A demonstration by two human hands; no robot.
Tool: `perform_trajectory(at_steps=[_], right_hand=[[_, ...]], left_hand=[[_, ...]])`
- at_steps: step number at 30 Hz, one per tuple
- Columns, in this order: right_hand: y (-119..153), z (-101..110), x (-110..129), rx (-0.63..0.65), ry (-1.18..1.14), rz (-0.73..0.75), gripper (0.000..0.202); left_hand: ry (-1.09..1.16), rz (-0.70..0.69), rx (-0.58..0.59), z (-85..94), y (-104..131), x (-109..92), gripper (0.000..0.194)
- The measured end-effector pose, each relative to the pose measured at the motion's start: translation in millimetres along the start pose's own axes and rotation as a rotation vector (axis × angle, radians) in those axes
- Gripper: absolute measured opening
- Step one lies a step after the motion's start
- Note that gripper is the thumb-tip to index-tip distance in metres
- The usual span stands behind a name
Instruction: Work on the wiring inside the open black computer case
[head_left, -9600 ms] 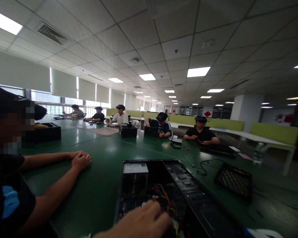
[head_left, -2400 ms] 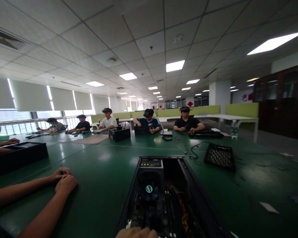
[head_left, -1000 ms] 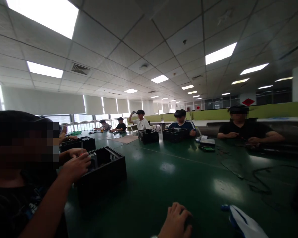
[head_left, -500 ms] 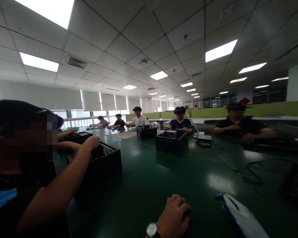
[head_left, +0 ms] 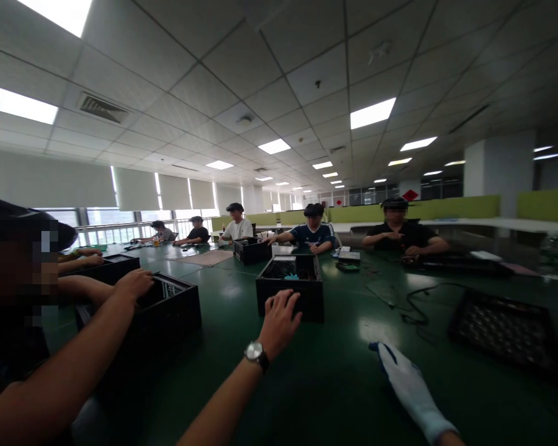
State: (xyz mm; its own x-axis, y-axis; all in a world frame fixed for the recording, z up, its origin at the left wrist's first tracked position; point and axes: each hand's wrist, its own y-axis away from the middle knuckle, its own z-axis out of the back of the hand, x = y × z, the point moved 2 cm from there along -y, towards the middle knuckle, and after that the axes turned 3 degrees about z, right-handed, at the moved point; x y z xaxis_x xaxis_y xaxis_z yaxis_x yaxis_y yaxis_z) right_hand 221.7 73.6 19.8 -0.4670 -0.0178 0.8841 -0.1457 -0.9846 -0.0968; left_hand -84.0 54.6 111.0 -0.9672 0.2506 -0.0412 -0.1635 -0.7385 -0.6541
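My left hand (head_left: 279,321), bare with a wristwatch, stretches forward over the green table (head_left: 335,378) with its fingers spread. The fingertips are at the near wall of an open black computer case (head_left: 289,296); I cannot tell if they touch it. Inside the case a fan and cables show. My right hand (head_left: 402,379) wears a white glove with blue trim. It lies flat and extended on the table to the right of the case, holding nothing.
A person at my left rests a hand (head_left: 132,285) on the rim of another black case (head_left: 167,306). A black perforated tray (head_left: 506,331) lies at right, with a loose cable (head_left: 411,306) beside it. Several people sit across the table with more cases.
The black case in the middle is nearer to me than half a second ago. My left hand has risen off the table and reached forward to it. The view has swung right.
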Motion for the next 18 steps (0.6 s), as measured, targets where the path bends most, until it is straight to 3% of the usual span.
perform_trajectory(at_steps=[4, 7, 12, 15, 18], right_hand=[[5.3, -2.6, -1.1, 0.018, -0.010, 0.089, 0.072], [0.0, -0.9, -9.4, -0.001, -0.034, 0.102, 0.063], [-21.7, 10.0, -25.4, -0.069, -0.087, 0.023, 0.070], [-29.7, 17.9, -28.6, -0.074, -0.123, -0.065, 0.082], [-28.2, 22.8, -25.2, -0.048, -0.202, -0.091, 0.087]], left_hand=[[-0.057, 0.028, 0.074, -14.8, -89.7, 17.3, 0.045], [-0.099, 0.046, 0.161, -30.2, -119.0, 16.1, 0.040], [-0.166, 0.108, 0.263, -32.2, -117.2, 4.5, 0.037], [-0.181, 0.131, 0.318, -13.4, -106.5, -10.8, 0.037], [-0.168, 0.107, 0.363, 18.4, -72.8, -39.6, 0.040]])
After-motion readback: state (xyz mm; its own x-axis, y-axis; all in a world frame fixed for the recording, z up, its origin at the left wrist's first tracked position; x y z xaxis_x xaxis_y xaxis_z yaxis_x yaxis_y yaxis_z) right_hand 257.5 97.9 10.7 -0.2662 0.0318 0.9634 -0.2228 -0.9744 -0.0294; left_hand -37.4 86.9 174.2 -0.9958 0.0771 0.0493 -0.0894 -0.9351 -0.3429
